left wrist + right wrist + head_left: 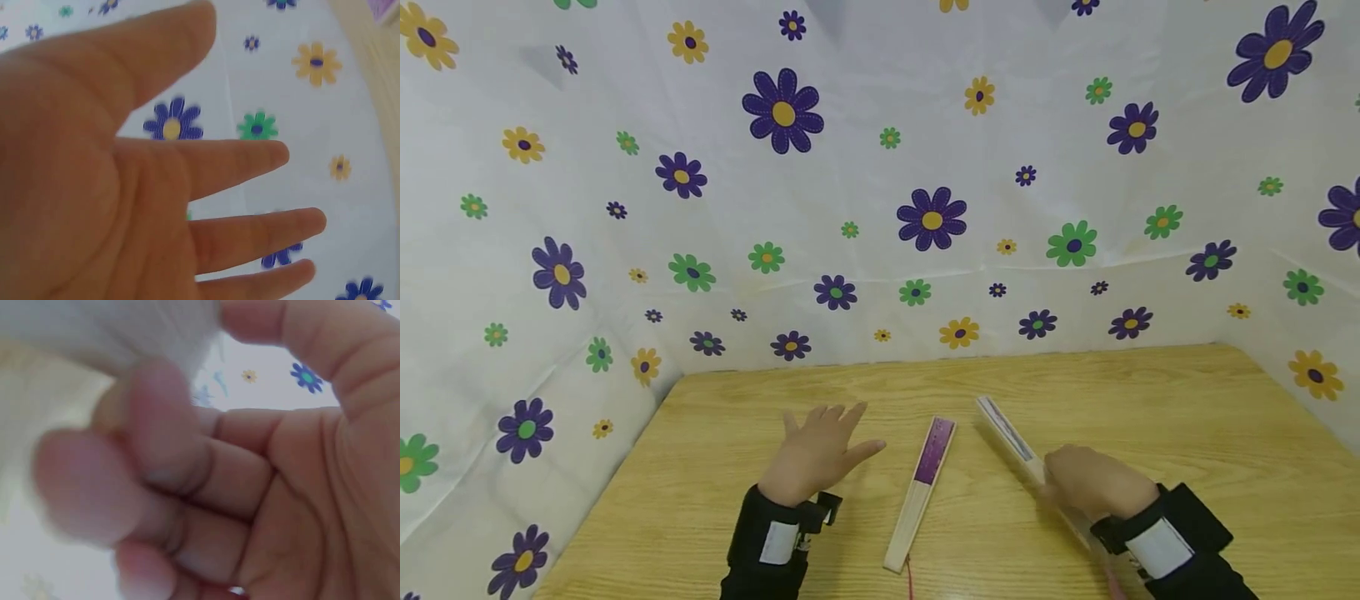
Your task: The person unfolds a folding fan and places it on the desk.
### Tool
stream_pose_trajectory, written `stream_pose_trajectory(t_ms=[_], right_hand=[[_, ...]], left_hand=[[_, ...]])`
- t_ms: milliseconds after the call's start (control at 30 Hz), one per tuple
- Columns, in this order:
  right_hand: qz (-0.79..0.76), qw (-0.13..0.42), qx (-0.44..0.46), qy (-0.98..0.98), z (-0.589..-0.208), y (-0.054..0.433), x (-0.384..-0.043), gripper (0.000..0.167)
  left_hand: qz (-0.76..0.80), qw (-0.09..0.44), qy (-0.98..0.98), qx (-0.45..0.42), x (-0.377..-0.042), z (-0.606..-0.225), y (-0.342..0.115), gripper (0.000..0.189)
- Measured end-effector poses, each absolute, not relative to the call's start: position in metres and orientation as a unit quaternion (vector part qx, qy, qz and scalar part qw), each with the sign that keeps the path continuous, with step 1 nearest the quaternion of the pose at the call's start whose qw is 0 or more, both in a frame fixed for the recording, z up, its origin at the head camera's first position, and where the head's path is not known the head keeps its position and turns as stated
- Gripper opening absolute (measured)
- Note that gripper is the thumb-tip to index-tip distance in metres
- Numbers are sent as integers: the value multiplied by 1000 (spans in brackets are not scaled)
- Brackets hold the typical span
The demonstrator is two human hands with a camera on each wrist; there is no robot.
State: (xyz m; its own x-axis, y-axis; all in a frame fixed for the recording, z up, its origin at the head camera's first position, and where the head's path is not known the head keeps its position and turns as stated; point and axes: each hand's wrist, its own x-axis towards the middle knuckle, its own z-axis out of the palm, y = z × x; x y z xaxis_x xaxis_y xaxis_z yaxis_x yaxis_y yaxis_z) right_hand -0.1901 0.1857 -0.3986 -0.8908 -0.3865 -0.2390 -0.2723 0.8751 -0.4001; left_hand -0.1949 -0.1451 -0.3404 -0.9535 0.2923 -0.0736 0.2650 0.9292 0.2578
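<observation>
Your right grip (1096, 482) clasps the pale fan (1011, 433), which is folded. In the right wrist view your fingers curl in beside it, but they and the fan are blurred there, so exactly how the fingertips meet it cannot be told. From this grip the pale fan points to eleven o'clock, its panelled end reaching out beyond your knuckles; the other end runs back toward five o'clock, partly hidden by your wrist, where a pink strand (1115, 583) shows. Whether this fan touches the table (737, 417) is unclear.

Your left grip (812, 458) is released and bare, its fingers straight and spread.

Between your two grips, the purple fan (921, 492) lies folded on the table. Its long axis runs from the purple end at one o'clock to the plain end at seven. It sits at nine o'clock from your right grip and between three and four o'clock from your left. Your left grip is nearer: the thumb is just beside the fan, apart from it. The far ends of the two fans lean toward each other, near but not touching. A red cord (910, 579) trails from the plain end toward six o'clock.

Beyond the table's far edge, at twelve o'clock, hangs a flowered curtain (722, 117).
</observation>
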Motion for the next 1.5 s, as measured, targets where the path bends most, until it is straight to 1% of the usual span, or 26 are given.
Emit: stream_pose_trajectory(t_ms=[133,200,233,300,333,367,433,500,567,633,700,800,933,1067,1167,1267,1500], right_hand=[[-196,99,-191,957,-388,181,-186,22],[-202,73,-203,955,-384,175,-180,23],[-203,62,-206,955,-383,170,-177,23],[-198,44,-212,956,-381,161,-170,23],[-192,34,-216,957,-380,156,-167,24],[-186,25,-215,958,-380,151,-164,25],[-163,1,-216,963,-381,142,-157,27],[-129,-33,-224,965,-382,136,-152,33],[-102,-52,-222,968,-383,132,-148,38],[-82,-61,-220,970,-383,131,-146,41],[-97,-54,-210,971,-381,132,-146,41],[-179,-24,-201,963,-378,136,-150,35],[-339,32,-220,914,-376,140,-156,29],[-441,87,-225,865,-380,137,-158,33],[-481,111,-210,844,-385,132,-157,38],[-495,116,-189,840,-388,127,-155,41],[-507,100,-167,840,-394,120,-153,50]], left_hand=[[149,10,968,200,-190,-355,-111,55],[219,18,947,234,-186,-368,-91,58],[267,33,930,249,-184,-375,-80,61],[382,89,884,254,-177,-388,-62,65],[445,124,854,242,-175,-394,-55,63],[496,147,826,223,-172,-399,-49,60],[576,170,779,182,-170,-406,-41,49],[626,180,745,144,-171,-409,-39,40],[639,187,735,130,-174,-410,-41,37],[641,207,729,126,-178,-411,-43,35],[636,231,723,137,-182,-410,-47,34],[633,256,714,158,-187,-408,-51,30],[628,259,712,177,-189,-399,-55,26],[615,234,735,166,-186,-390,-56,28],[601,210,755,156,-185,-387,-57,28],[586,188,773,155,-184,-388,-57,26],[552,141,807,157,-184,-391,-59,24]])
